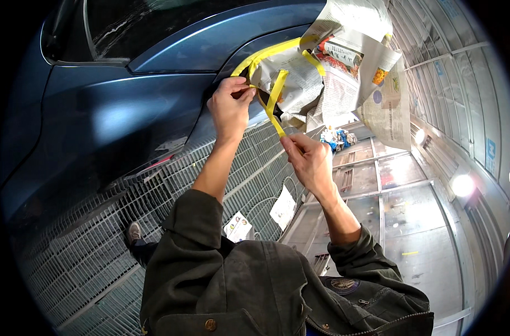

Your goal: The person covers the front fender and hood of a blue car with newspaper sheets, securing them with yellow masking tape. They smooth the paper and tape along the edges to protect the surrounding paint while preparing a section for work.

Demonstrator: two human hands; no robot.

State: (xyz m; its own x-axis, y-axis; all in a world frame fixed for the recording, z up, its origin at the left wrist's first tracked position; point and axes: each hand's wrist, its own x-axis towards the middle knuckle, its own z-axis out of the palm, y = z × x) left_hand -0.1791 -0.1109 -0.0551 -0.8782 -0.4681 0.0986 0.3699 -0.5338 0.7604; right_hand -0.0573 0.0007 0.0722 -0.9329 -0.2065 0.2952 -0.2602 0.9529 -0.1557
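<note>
A strip of yellow masking tape (275,123) runs slantwise between my two hands. My right hand (312,162) is closed on its lower end in a pinch. Up by the car's wheel arch, my left hand (231,107) pinches the tape's other end, with the fingers against the body edge. More yellow tape (266,53) follows the arch of the dark blue car (92,112) and borders newspaper (305,78) that covers the opening. Another short tape strip (278,89) lies on the paper and meets the held one. My left fingertips hide part of the edge.
Loose newspaper sheets (386,109) hang at the upper right. Below is a metal grating floor (98,269), with printed papers (283,208) and a thin cable on it. A crumpled blue and white bundle (339,138) lies beyond my right hand. Lamps (462,185) shine from the metal-framed wall.
</note>
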